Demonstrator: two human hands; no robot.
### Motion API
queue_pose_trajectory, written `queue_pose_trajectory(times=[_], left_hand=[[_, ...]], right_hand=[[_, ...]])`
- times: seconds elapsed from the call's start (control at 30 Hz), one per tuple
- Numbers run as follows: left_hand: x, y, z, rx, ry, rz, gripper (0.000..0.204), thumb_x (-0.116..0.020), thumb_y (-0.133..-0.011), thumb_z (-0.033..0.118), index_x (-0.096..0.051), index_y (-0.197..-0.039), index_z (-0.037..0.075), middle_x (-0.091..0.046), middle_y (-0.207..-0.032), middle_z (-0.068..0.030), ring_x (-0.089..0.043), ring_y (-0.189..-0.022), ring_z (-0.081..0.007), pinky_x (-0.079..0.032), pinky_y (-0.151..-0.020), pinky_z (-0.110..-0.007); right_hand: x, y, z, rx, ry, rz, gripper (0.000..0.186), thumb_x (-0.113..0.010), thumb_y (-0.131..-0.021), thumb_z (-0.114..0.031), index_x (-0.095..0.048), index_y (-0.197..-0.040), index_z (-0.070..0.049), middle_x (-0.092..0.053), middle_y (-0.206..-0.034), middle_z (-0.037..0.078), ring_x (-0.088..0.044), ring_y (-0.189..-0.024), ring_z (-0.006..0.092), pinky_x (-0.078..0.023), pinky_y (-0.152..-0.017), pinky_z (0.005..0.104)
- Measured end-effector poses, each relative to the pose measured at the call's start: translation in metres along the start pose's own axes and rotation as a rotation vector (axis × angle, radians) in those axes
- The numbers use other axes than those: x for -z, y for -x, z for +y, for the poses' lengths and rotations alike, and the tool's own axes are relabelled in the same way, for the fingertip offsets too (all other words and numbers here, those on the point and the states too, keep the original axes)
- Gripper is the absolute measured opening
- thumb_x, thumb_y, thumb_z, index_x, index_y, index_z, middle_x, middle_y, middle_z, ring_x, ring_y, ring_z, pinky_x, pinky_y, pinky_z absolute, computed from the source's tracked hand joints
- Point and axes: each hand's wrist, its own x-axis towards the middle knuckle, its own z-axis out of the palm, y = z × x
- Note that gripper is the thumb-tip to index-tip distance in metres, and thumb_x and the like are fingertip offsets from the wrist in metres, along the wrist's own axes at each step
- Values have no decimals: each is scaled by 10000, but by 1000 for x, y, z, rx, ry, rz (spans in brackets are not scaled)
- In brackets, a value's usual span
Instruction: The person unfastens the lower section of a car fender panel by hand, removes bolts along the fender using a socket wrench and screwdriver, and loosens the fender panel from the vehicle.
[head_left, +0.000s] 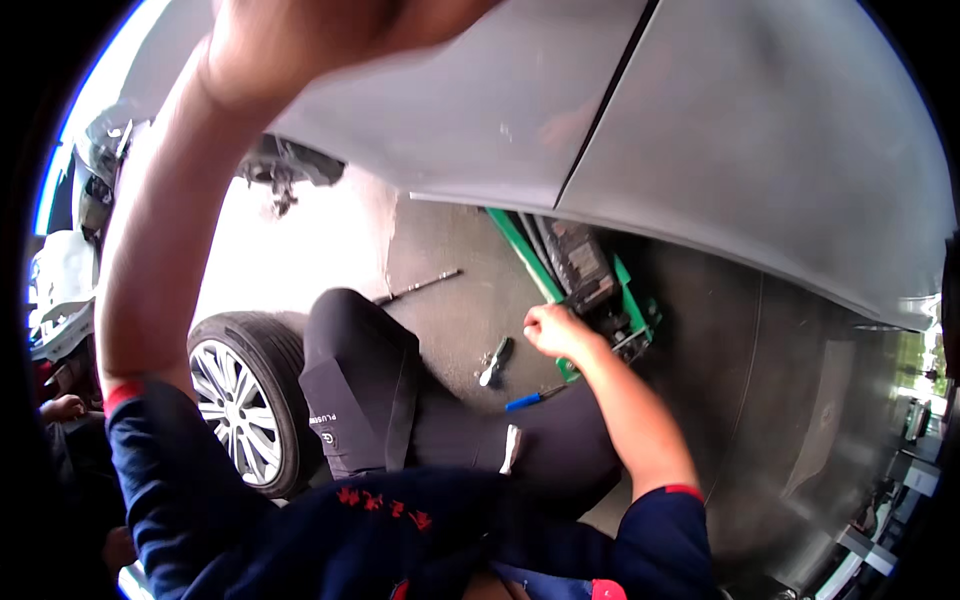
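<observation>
Head view: right hand (553,330) half-curled by green jack (526,252), grip unclear; left hand (325,40) blurred, state unclear.

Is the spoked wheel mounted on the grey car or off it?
Off: the wheel sits beside the person's leg, apart from the grey car.

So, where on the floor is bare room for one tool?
The grey floor right of the right forearm, beside the silver car panel, looks widest; a smaller patch separates the long dark metal rod from the green metal jack. Crowded: around the right hand, with the jack, blue-handled tool and small black-handled tool.
</observation>
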Motion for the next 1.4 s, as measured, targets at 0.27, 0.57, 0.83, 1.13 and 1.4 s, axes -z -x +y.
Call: queue_pose_trajectory(times=[0.27, 0.57, 0.83, 1.13, 1.4], left_hand=[[-37, 256, 191, 561, 741, -846, 153, -771, -879, 160, -736, -991, 62, -702, -1061, -93, -712, -1021, -277, -601, -885, -417], [-134, 313, 228, 1141, 579, -421, 419, -746, -971, 235, -630, -1257, -48, -712, -1103, -216, -699, -1075, -348, -561, -981, -448], [-140, 319, 243, 1510, 956, -254, 357, -781, -1005, 249, -679, -1240, -1, -749, -1148, -106, -700, -1156, -210, -571, -1029, -442], [-145, 328, 240, 1492, 1001, -294, 313, -799, -992, 220, -699, -1211, 20, -735, -1149, -70, -684, -1144, -180, -568, -1021, -391], [-148, 329, 235, 1387, 990, -332, 272, -805, -996, 269, -745, -1109, 29, -766, -1025, -34, -687, -1017, -130, -556, -904, -337]], right_hand=[[-40, -66, 41, -165, -10, -53, 242, -714, -966, -305, -770, -1036, -80, -778, -1096, 181, -741, -1057, 373, -577, -951, 477], [39, -90, -41, 924, 305, 383, 268, -775, -891, -276, -641, -733, -106, -587, -689, 76, -641, -631, 289, -509, -560, 405], [106, -126, -62, 1329, 274, 430, 370, -759, -826, -196, -476, -602, -117, -472, -600, 38, -555, -542, 257, -439, -489, 395], [88, -125, -58, 1202, 362, 591, 366, -762, -825, -190, -481, -598, -129, -480, -595, 31, -555, -535, 244, -436, -485, 390], [91, -140, -44, 1199, 605, 473, 371, -732, -876, -249, -501, -608, -138, -504, -610, 34, -574, -554, 269, -480, -530, 413]])
